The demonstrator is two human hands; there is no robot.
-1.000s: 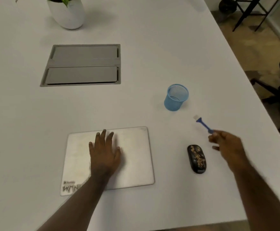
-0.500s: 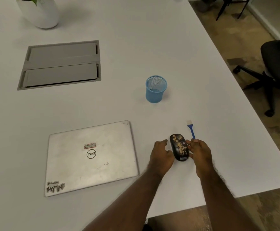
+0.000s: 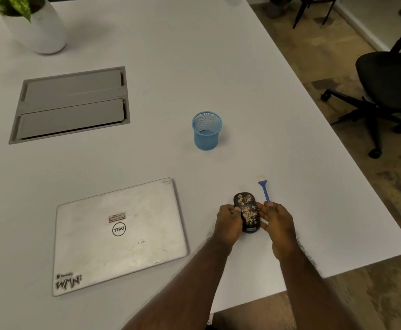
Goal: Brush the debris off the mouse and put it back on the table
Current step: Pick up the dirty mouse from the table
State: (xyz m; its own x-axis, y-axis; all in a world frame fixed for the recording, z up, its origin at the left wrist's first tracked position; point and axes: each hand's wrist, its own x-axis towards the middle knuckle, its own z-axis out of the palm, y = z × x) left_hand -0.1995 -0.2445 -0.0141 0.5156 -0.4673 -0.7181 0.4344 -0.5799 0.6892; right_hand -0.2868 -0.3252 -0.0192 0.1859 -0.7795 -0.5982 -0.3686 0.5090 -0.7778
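Both hands, left hand (image 3: 228,222) and right hand (image 3: 277,222), cup the crumb-covered mouse (image 3: 247,211) at lower right; tilting it could spill debris toward the laptop (image 3: 118,236).

Black mouse (image 3: 246,211), tan debris on top; blue brush (image 3: 264,190) just beside.

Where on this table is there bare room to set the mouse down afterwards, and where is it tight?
Bare table lies between the blue mesh cup and the right edge, and between the cup and the laptop. It is tight where the left hand and right hand flank the mouse, with the brush alongside.
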